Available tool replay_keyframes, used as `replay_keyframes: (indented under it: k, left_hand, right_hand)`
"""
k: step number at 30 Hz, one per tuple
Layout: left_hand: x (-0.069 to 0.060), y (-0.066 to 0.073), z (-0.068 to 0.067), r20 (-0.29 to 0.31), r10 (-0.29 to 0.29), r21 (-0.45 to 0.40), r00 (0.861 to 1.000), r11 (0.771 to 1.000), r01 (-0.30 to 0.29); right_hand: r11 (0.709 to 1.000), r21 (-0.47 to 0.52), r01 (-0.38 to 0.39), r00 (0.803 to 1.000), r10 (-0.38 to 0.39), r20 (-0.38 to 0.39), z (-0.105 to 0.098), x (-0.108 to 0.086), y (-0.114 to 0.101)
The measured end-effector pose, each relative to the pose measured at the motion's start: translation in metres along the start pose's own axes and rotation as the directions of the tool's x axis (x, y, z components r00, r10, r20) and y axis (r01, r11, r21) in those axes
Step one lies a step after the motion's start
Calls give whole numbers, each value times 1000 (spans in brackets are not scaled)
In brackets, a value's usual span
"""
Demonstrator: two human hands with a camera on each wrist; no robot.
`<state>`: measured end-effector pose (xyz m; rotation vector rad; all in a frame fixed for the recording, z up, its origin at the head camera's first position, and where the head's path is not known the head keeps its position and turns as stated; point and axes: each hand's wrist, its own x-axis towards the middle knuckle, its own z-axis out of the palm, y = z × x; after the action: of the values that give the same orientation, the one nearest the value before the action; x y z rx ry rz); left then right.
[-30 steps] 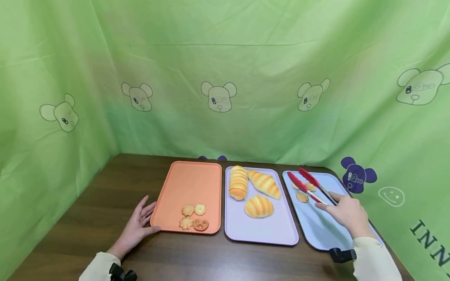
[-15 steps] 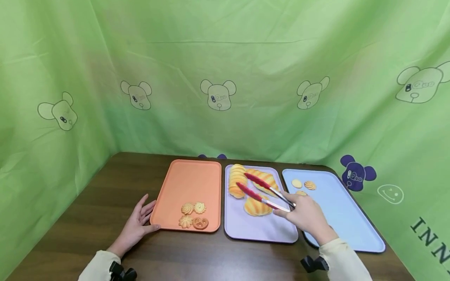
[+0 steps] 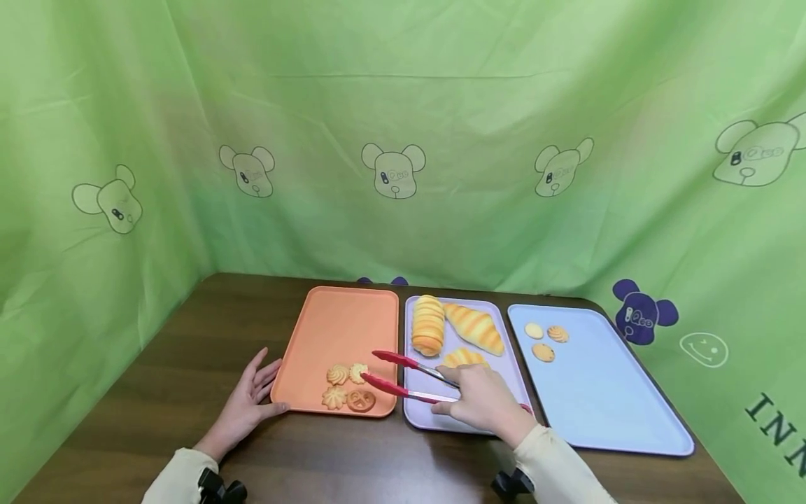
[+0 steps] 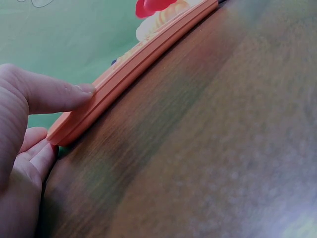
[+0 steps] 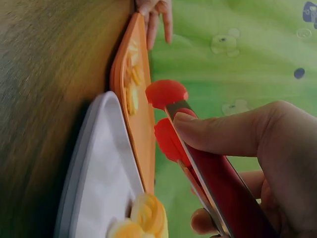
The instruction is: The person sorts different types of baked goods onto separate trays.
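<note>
My right hand grips a pair of red-tipped metal tongs over the lilac tray. The tong tips are spread above the right side of the orange tray, close to its cookies. In the right wrist view I see nothing held between the red tips. My left hand touches the orange tray's near left corner with relaxed fingers; its thumb presses on the rim. Three striped breads lie on the lilac tray, one of them a roll, and the nearest is partly hidden by my right hand.
On the right, a blue tray bears three cookies, including a swirled one. All three trays stand side by side on a dark wooden table. A green curtain with bear drawings hangs behind and along the sides.
My right hand has carried the tongs leftward from above the blue tray, across the lilac tray, to the orange tray. My left hand stays at the orange tray's corner.
</note>
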<state>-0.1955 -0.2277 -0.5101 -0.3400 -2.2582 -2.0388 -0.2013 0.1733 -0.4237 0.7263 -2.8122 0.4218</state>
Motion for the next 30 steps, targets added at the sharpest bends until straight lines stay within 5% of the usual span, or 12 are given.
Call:
replay_keyframes:
  k: [12, 30]
  left_hand:
    - [1, 1, 1, 1, -39, -11, 999, 999, 39]
    - [-1, 2, 0, 6, -1, 16, 1000, 1000, 1]
  right_hand:
    - [999, -3, -37, 993, 37, 108, 13, 23, -14]
    - [999, 46, -16, 991, 10, 136, 14, 27, -14]
